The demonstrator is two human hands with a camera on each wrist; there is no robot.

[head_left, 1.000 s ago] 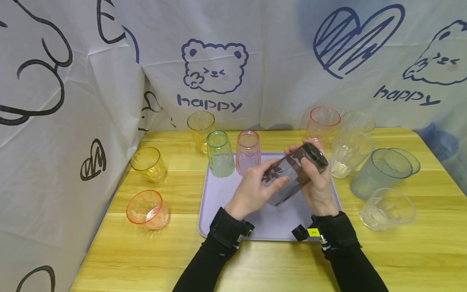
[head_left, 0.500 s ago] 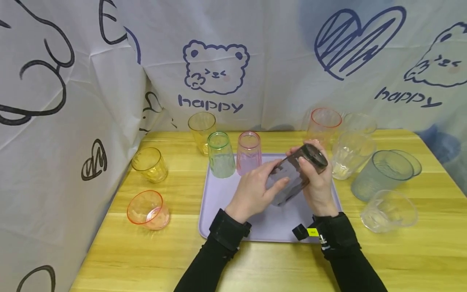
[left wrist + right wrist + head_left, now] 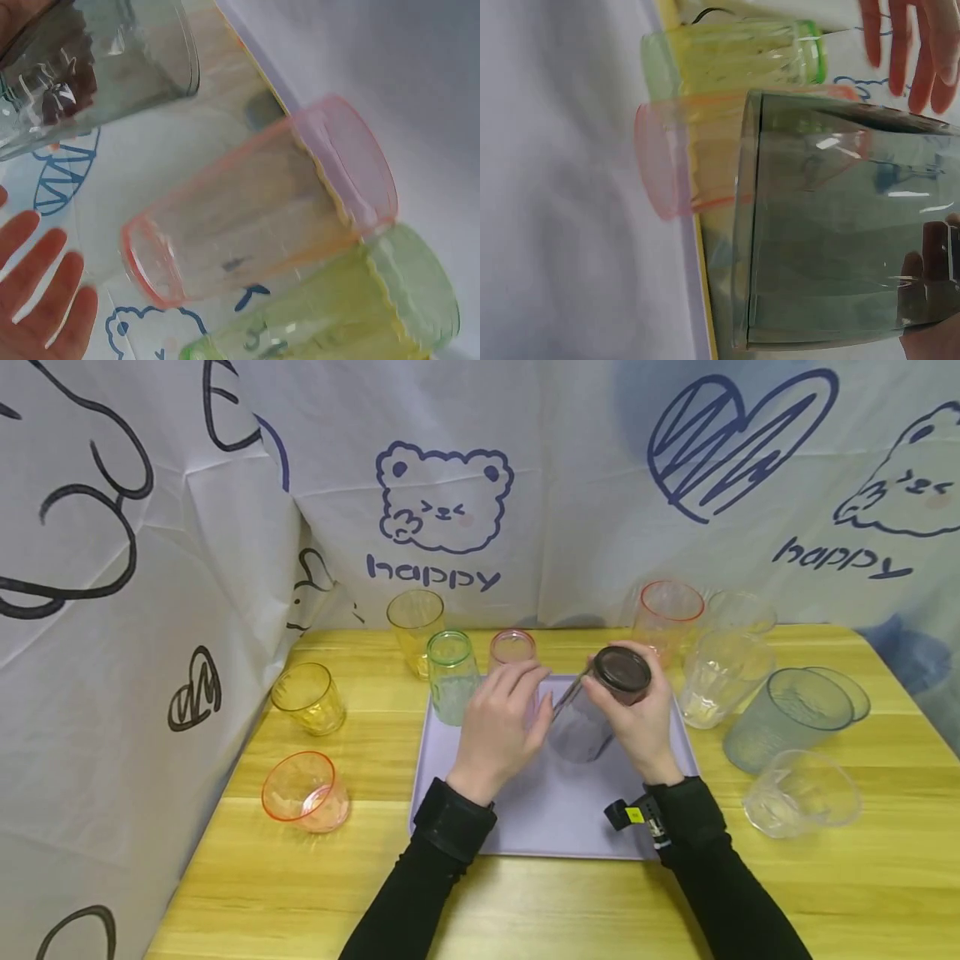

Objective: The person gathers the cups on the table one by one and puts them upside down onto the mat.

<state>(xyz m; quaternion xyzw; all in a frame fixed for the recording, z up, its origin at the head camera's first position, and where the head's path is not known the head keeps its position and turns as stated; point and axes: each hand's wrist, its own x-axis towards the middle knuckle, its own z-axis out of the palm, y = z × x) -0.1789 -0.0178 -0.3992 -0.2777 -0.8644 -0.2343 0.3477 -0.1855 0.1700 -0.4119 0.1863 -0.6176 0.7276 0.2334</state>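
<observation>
My right hand (image 3: 641, 718) grips a smoky grey drinking glass (image 3: 581, 731) near its dark base. The glass is upside down, base up and mouth low over the lilac tray (image 3: 547, 818). To its left is my left hand (image 3: 497, 727), fingers loosely extended and holding nothing. In the left wrist view a gap separates those fingers from the grey glass (image 3: 135, 56). Two upturned glasses stand along the tray's back edge: a green glass (image 3: 450, 685) and a pink glass (image 3: 512, 647), the latter mostly hidden behind my left hand.
On the table left of the tray are a short yellow glass (image 3: 311, 702) and a short orange-red glass (image 3: 307, 793). A taller yellow glass (image 3: 415, 631) stands behind. To the right are a red-rimmed glass (image 3: 667, 618), blue-grey glasses (image 3: 783, 718) and clear glasses (image 3: 798, 797).
My left hand has let go of the grey glass and moved left. My right hand has turned the glass from a slant to more upright, base up.
</observation>
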